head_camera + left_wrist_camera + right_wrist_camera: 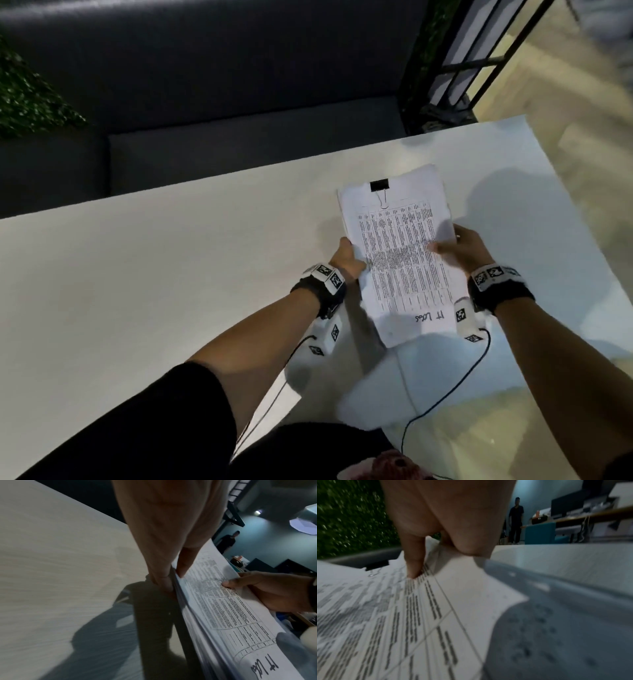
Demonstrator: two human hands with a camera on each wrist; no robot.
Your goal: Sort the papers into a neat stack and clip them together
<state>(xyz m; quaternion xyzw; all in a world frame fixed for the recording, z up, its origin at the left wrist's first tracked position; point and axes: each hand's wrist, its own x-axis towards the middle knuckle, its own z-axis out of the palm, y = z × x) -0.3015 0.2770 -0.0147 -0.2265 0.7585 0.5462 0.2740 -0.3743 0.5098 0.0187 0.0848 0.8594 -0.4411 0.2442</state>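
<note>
A stack of printed papers (400, 253) is held above the white table (171, 274), printed side up, with handwriting near its close edge. A black binder clip (379, 186) grips the far edge of the stack; it also shows as a binder clip (376, 564) in the right wrist view. My left hand (347, 255) pinches the left edge of the papers (214, 601), thumb on top and fingers (164, 582) beneath. My right hand (457, 248) pinches the right edge of the papers (385, 615), thumb (413, 568) pressing on the top sheet.
A dark sofa (239, 137) runs behind the table's far edge. A black metal rack (455, 68) stands at the far right corner. Green foliage (27, 96) shows at the left. Cables (455, 387) hang from my wrists. A person (515, 520) stands in the background.
</note>
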